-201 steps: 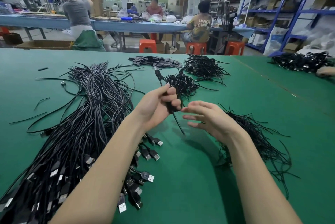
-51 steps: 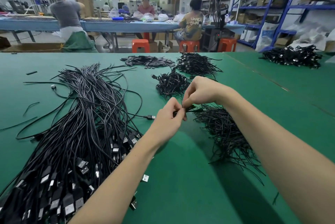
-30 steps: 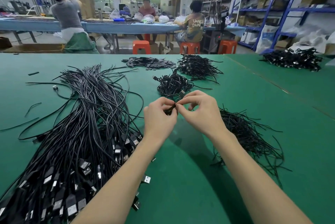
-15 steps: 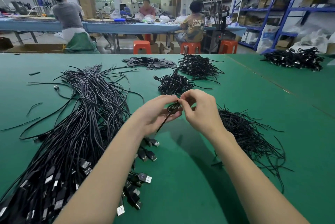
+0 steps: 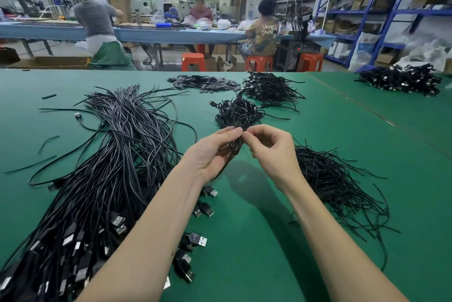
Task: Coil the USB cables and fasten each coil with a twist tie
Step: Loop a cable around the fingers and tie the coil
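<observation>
Both hands have lifted a little since half a second ago. The flat green bench (image 5: pixel 256 240) has open room near its front edge. A big floppy pile of long cables (image 5: pixel 97 179) lies left, thin wiry twist ties (image 5: pixel 337 184) right. The left hand (image 5: pixel 210 154) holds a small black coil (image 5: pixel 236 146). The right hand (image 5: pixel 271 152) fingers pinch its top.

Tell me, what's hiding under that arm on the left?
Under the left forearm lie black USB plugs from the big cable pile on the green table. Whatever lies directly beneath the arm is covered.
</observation>
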Demonstrator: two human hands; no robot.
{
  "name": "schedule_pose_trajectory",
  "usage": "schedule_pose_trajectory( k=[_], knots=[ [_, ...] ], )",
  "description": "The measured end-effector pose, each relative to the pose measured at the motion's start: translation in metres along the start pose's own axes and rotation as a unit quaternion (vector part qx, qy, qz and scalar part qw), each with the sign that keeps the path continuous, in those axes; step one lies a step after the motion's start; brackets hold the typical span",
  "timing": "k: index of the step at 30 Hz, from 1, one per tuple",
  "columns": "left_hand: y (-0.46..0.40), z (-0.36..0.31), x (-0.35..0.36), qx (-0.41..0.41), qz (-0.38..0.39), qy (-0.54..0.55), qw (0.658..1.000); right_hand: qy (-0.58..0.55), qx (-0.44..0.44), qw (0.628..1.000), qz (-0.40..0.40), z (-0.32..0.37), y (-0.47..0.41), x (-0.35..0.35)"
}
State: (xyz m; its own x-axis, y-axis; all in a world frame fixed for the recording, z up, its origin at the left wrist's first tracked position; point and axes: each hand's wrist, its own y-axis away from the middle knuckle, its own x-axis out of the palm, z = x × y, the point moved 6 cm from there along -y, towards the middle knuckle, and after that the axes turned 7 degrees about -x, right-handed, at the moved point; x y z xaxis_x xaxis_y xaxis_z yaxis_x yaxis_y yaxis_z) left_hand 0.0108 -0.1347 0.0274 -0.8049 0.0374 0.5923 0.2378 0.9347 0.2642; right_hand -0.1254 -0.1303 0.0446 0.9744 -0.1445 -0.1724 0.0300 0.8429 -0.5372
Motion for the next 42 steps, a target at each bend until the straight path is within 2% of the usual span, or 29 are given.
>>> schedule_pose_trajectory(
  k=[1, 2, 3, 4, 5, 6, 7, 8, 9, 11, 12, 13, 14, 16, 19, 26, 31, 33, 34, 36, 38, 41, 42],
  knots=[
    [0.001, -0.003, 0.003, 0.024, 0.018, -0.018, 0.999, -0.094, 0.062, 0.994, 0.008, -0.005, 0.000, 0.001],
    [0.002, -0.007, 0.005, 0.054, 0.033, -0.046, 0.997, -0.212, 0.141, 0.967, 0.018, -0.009, 0.002, 0.005],
    [0.004, -0.011, 0.006, 0.091, 0.042, -0.086, 0.991, -0.337, 0.238, 0.911, 0.032, -0.014, 0.006, 0.012],
    [0.006, -0.016, 0.007, 0.137, 0.041, -0.138, 0.980, -0.449, 0.336, 0.827, 0.050, -0.016, 0.014, 0.021],
    [0.009, -0.021, 0.006, 0.183, 0.035, -0.193, 0.963, -0.531, 0.412, 0.738, 0.063, -0.015, 0.022, 0.028],
    [0.011, -0.023, 0.006, 0.221, 0.029, -0.236, 0.946, -0.577, 0.458, 0.673, 0.067, -0.013, 0.027, 0.031],
    [0.013, -0.025, 0.005, 0.241, 0.025, -0.256, 0.936, -0.591, 0.477, 0.647, 0.073, -0.011, 0.030, 0.033],
    [0.013, -0.025, 0.003, 0.240, 0.022, -0.251, 0.938, -0.575, 0.474, 0.662, 0.082, -0.011, 0.030, 0.033],
    [0.013, -0.024, 0.002, 0.219, 0.020, -0.224, 0.950, -0.522, 0.448, 0.719, 0.095, -0.011, 0.028, 0.030],
    [0.009, -0.019, -0.002, 0.142, 0.025, -0.138, 0.980, -0.316, 0.320, 0.888, 0.096, -0.012, 0.014, 0.013],
    [0.007, -0.016, -0.003, 0.110, 0.025, -0.104, 0.988, -0.191, 0.222, 0.952, 0.088, -0.007, 0.006, 0.003],
    [0.005, -0.014, -0.004, 0.088, 0.024, -0.078, 0.993, -0.077, 0.123, 0.986, 0.082, -0.001, 0.001, -0.005],
    [0.004, -0.012, -0.004, 0.074, 0.025, -0.059, 0.995, 0.011, 0.030, 0.996, 0.086, 0.006, -0.002, -0.010],
    [0.004, -0.008, -0.003, 0.053, 0.029, -0.036, 0.998, 0.113, -0.102, 0.982, 0.114, 0.017, 0.000, -0.008],
    [0.006, -0.006, -0.005, 0.030, 0.033, -0.026, 0.999, 0.192, -0.179, 0.958, 0.113, 0.024, 0.001, -0.005],
    [0.005, -0.003, -0.008, 0.016, 0.028, -0.019, 0.999, 0.229, -0.247, 0.941, 0.040, 0.031, 0.001, -0.006],
    [0.005, -0.001, -0.006, 0.003, 0.035, -0.005, 0.999, 0.230, -0.239, 0.942, 0.054, 0.025, 0.000, -0.006],
    [0.005, -0.001, -0.004, 0.007, 0.041, -0.007, 0.999, 0.219, -0.217, 0.950, 0.051, 0.022, 0.001, -0.004],
    [0.005, 0.000, -0.003, 0.014, 0.046, -0.005, 0.999, 0.177, -0.182, 0.966, 0.047, 0.018, 0.001, -0.004],
    [0.005, -0.002, 0.000, 0.035, 0.058, 0.002, 0.998, 0.017, -0.073, 0.996, 0.045, 0.009, 0.001, 0.000],
    [0.006, -0.005, 0.001, 0.056, 0.066, 0.005, 0.996, -0.100, 0.005, 0.994, 0.052, 0.003, 0.006, 0.008],
    [0.006, -0.008, -0.001, 0.067, 0.070, -0.004, 0.995, -0.174, 0.070, 0.980, 0.066, 0.002, 0.008, 0.017],
    [0.006, -0.009, -0.001, 0.065, 0.074, -0.005, 0.995, -0.214, 0.119, 0.967, 0.077, -0.001, 0.008, 0.019]
  ],
)
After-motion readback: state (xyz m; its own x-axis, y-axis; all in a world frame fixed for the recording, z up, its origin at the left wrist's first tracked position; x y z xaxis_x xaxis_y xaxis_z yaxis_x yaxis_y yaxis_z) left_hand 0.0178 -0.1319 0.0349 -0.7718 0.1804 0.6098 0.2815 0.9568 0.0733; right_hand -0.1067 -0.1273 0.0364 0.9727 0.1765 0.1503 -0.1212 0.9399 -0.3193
